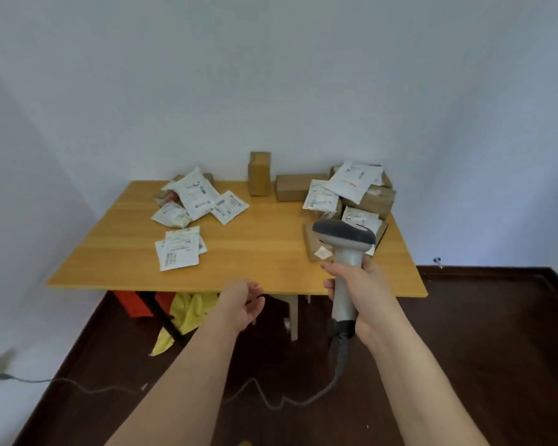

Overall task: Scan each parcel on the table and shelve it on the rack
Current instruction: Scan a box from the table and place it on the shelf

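Head camera, looking forward and down over the wooden table (264, 252).

One wide-angle view only, set at the person's head, standing back from the table's near edge. It faces the white wall behind the table, whose whole top shows at mid-frame. Dark floor fills the foreground below the table, and both forearms reach toward it from the bottom edge.

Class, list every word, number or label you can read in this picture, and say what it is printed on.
"100": sideways digits, only roughly legible, on the white mailer bag at the table's right.
Labels on the other white mailer bags: too blurred to read.
Sticker on the flat cardboard parcel: unreadable.
Barcode scanner: no readable text.
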`<state>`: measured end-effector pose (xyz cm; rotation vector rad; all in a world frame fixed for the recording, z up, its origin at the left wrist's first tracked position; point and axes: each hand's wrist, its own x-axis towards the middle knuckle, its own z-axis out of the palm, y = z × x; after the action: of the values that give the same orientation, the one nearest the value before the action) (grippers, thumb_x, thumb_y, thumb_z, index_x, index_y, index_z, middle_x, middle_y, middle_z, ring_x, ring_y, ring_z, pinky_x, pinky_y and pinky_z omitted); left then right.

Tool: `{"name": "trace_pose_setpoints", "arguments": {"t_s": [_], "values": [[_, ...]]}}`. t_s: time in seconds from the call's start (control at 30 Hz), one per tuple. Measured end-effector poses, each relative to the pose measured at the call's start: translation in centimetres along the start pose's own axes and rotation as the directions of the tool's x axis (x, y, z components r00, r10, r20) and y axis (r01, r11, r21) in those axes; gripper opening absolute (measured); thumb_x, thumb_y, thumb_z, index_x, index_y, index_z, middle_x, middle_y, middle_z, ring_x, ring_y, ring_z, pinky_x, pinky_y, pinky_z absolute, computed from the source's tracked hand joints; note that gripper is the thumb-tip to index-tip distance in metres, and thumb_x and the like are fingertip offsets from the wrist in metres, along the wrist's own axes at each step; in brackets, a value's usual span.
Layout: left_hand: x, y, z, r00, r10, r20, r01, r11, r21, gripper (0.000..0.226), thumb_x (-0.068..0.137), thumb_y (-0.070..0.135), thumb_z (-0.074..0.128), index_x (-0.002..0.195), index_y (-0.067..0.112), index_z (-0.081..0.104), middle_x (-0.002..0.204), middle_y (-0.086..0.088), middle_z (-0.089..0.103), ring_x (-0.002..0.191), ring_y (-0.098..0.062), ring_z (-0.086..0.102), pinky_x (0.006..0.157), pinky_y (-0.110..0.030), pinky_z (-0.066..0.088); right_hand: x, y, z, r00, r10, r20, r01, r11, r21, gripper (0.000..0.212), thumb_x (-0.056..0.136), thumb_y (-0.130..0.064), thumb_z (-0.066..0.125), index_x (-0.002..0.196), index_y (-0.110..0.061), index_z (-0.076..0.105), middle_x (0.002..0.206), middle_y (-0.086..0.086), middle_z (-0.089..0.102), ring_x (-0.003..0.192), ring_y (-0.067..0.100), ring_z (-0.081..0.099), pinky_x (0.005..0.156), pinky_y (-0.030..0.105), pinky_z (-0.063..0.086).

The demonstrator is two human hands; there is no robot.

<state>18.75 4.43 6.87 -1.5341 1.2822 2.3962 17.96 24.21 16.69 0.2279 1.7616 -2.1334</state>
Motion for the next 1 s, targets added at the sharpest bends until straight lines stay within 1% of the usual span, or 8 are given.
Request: {"name": "trace_pose_setpoints", "arguments": {"t_s": [0.17,0.27,0.33,0.57,0.7,0.77,0.87,1.0], "values": [[6.5,2.7,5.3,0.998,-0.053,0.02,0.052,0.996,0.073,0.02,0.098,0.005,0.044,0.081,0.003,0.054,0.079,-0.011,0.056,0.068,-0.021,0.051,0.052,-0.028,0.048,7.5,-1.1,-0.7,0.996,0.014,-0.089,-0.011,0.999,0.031,0.018,0.086,-0.006,0.07,0.101,-0.013,0.065,0.087,0.009,0.068,0.055,0.008,0.061,0.051,0.023,0.049],[11.2,5.3,8.7,0.999,-0.047,0.02,0.045,0.994,0.097,0.02,0.098,0.005,0.044,0.08,0.005,0.053,0.076,-0.009,0.054,0.065,-0.02,0.049,0.039,-0.019,0.048,13.0,-2.2,-0.3,0.989,-0.004,-0.149,0.005,1.0,0.006,0.017,0.086,-0.006,0.07,0.101,-0.011,0.065,0.078,0.008,0.066,0.054,0.007,0.059,0.05,0.021,0.049],[14.6,7.2,11.2,0.997,-0.063,0.032,0.059,0.991,0.119,0.02,0.099,0.005,0.044,0.081,0.005,0.052,0.076,-0.009,0.054,0.064,-0.019,0.049,0.037,-0.016,0.047,16.8,-3.1,0.1,0.983,0.009,-0.181,-0.01,1.0,-0.004,0.019,0.086,-0.007,0.07,0.104,-0.008,0.065,0.073,0.005,0.063,0.055,0.008,0.059,0.051,0.023,0.049],[24.1,11.2,21.0,0.989,-0.129,0.076,0.115,0.979,0.17,0.01,0.1,0.013,0.047,0.107,0.008,0.052,0.086,-0.007,0.056,0.071,-0.018,0.051,0.052,-0.023,0.05,27.9,-5.5,0.1,0.969,0.029,-0.247,-0.05,0.996,-0.077,0.02,0.087,-0.013,0.072,0.105,-0.02,0.066,0.091,0.003,0.071,0.066,0.009,0.063,0.06,0.024,0.054],[27.6,11.5,25.2,0.977,-0.182,0.108,0.163,0.972,0.168,0.029,0.096,0.025,0.06,0.121,0.012,0.055,0.105,-0.009,0.058,0.09,-0.019,0.057,0.046,-0.021,0.051,31.3,-4.6,-1.0,0.948,0.101,-0.303,-0.135,0.987,-0.093,0.023,0.087,-0.013,0.072,0.109,-0.017,0.065,0.097,0.007,0.069,0.069,0.012,0.062,0.062,0.026,0.053],[29.3,11.5,26.5,0.976,-0.184,0.119,0.166,0.976,0.141,0.038,0.094,0.029,0.064,0.127,0.015,0.053,0.107,-0.01,0.061,0.085,-0.017,0.06,0.047,-0.022,0.052,33.0,-4.1,-1.5,0.938,0.126,-0.323,-0.164,0.982,-0.094,0.023,0.087,-0.013,0.072,0.108,-0.017,0.065,0.101,0.009,0.07,0.071,0.013,0.062,0.064,0.028,0.054],[31.2,11.5,28.0,0.965,-0.218,0.149,0.206,0.975,0.087,0.032,0.092,0.033,0.065,0.12,0.016,0.059,0.087,-0.007,0.071,0.063,-0.012,0.066,0.043,-0.02,0.05,35.5,-3.5,-2.1,0.939,0.141,-0.312,-0.186,0.976,-0.117,0.021,0.087,-0.013,0.072,0.107,-0.017,0.065,0.102,0.01,0.07,0.069,0.012,0.063,0.065,0.028,0.054],[33.2,11.5,28.8,0.961,-0.229,0.152,0.226,0.973,0.041,0.02,0.093,0.028,0.064,0.101,0.01,0.061,0.056,0.001,0.068,0.041,-0.004,0.058,0.038,-0.016,0.045,38.6,-2.9,-2.7,0.94,0.179,-0.29,-0.222,0.967,-0.126,0.02,0.087,-0.012,0.073,0.105,-0.017,0.066,0.092,0.006,0.069,0.063,0.008,0.062,0.061,0.025,0.054]]}}
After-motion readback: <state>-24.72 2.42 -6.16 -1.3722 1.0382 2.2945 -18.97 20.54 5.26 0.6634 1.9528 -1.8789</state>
